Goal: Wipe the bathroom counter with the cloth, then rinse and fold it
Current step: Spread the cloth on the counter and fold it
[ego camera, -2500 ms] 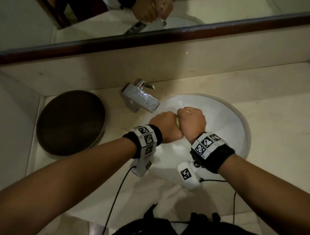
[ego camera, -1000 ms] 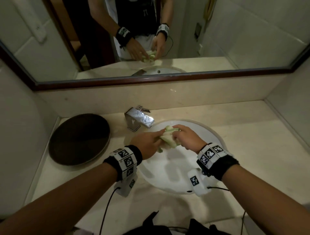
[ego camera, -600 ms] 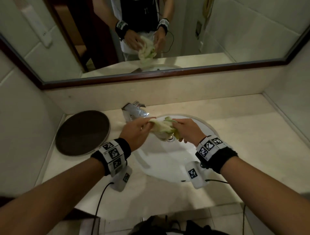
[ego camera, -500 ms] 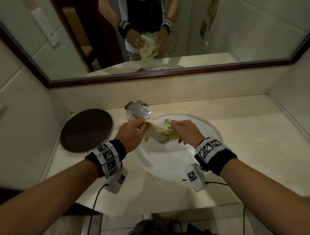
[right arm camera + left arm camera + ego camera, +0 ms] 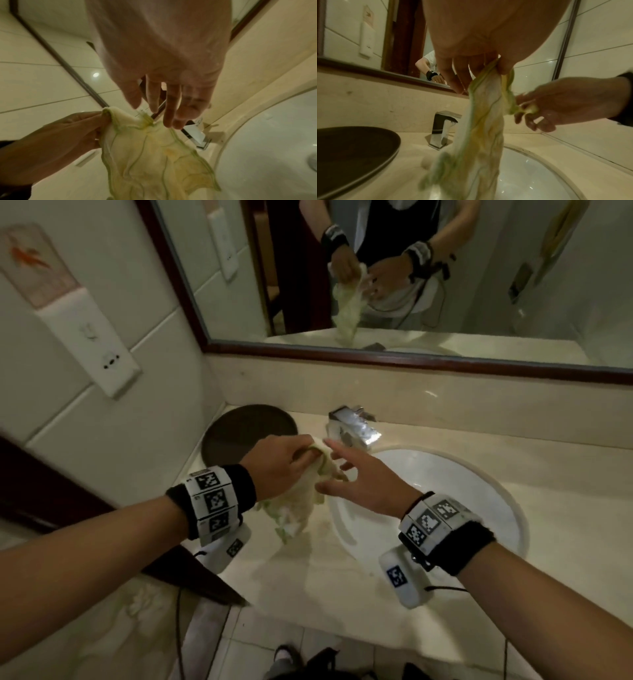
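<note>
The cloth [image 5: 297,501], pale yellow with green edging, hangs crumpled at the centre of the head view, over the counter [image 5: 308,580] just left of the white basin [image 5: 479,494]. The left hand [image 5: 277,465] pinches its top corner between thumb and curled fingers. The right hand [image 5: 359,477], close beside it on the right, has its fingers spread and nearly straight, their tips touching the cloth's upper edge; in the right wrist view no finger curls round the fabric. Behind the hands stands a chrome faucet [image 5: 352,428], left of it a dark round tray [image 5: 239,429]. A framed mirror [image 5: 411,361] fills the top of the frame.
</note>
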The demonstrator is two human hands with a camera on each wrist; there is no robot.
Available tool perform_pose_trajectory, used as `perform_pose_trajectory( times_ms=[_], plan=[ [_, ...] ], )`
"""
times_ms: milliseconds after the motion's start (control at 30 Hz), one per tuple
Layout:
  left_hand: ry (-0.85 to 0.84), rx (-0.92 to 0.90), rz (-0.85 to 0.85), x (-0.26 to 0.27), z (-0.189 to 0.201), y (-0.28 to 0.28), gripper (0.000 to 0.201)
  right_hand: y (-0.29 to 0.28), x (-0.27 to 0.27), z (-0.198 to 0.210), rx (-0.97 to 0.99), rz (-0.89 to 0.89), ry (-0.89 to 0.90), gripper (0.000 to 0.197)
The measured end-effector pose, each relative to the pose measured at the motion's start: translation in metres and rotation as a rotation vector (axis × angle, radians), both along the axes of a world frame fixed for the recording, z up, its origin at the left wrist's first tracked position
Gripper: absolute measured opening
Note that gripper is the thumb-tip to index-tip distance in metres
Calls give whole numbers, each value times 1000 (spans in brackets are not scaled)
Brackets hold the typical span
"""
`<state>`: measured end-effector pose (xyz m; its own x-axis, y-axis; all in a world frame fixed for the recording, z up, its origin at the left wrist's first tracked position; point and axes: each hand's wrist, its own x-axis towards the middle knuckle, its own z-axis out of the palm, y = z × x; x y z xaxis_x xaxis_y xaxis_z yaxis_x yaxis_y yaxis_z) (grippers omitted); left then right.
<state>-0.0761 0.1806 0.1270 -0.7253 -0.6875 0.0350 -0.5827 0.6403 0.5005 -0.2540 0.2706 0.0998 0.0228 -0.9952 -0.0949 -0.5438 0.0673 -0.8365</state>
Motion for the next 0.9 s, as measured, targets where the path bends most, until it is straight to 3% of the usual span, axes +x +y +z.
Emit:
perform_pose_trajectory(
  times_ms=[133, 233, 400, 500, 567, 667, 767, 900],
  plan=[
    [16, 28, -6, 31, 11, -19, 21, -28, 34, 2, -172, -17, 241, 6],
    [-92, 75, -25, 55, 10, -30, 15, -45, 40, -2, -190, -23, 263, 25],
    [-419, 110, 4, 82, -4, -56, 13, -61, 39, 1, -86, 84, 306, 23],
    [-317, 394, 19, 93, -14, -66, 11, -62, 38, -2, 45, 122, 186, 27],
    [-264, 492, -25, 96, -17, -68, 15, -62, 37, -4, 78, 77, 105, 36],
    [-353, 508, -131, 98, -25, -70, 27, -64, 35, -5, 65, 58, 207, 57],
    [-391, 578, -162, 104, -32, -80, 26, -65, 30, -14, 91, 37, 269, 59],
    [-427, 399, -84, 103, -22, -99, 18, -70, 28, -23, 113, 27, 300, 49]
  ],
)
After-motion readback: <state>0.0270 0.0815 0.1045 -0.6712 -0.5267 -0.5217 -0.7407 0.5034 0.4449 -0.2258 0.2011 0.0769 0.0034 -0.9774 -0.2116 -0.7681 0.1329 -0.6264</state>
